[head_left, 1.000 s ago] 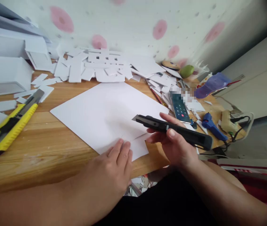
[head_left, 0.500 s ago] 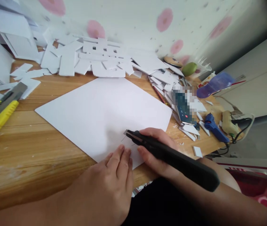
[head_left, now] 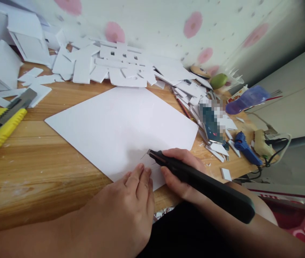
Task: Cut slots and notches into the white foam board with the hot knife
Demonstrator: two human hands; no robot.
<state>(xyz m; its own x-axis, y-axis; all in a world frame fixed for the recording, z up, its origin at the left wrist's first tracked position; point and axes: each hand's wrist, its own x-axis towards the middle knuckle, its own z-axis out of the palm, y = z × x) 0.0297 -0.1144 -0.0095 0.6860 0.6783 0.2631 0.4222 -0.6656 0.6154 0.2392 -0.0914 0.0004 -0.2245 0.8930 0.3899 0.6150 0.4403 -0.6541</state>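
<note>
Since a second ago the black utility knife [head_left: 203,184] has come down from mid-air, and its blade tip now rests on the white sheet [head_left: 120,122], close to the near corner. The right hand [head_left: 181,186] is closed around the front of the knife's long, matte handle, with the fingers curled over the top and the thumb pressed along the near side. The rear of the handle slants back over the wrist.

The left hand [head_left: 127,208] lies flat and open. Its fingers are straight and held together, and the fingertips press on the sheet's near corner just beside the blade.

The sheet is smooth, stiff-looking and roughly square. It lies turned like a diamond on the bench [head_left: 47,168], whose wood grain is pale and dusted with white specks. Faint straight lines mark the sheet around the blade tip.

Near the left edge of the bench lies a yellow cutter [head_left: 1,125] with a grey blade. White offcuts [head_left: 115,68], flat and angular, are heaped along the far side. A blue glue gun [head_left: 245,147] lies to the right among small scraps.
</note>
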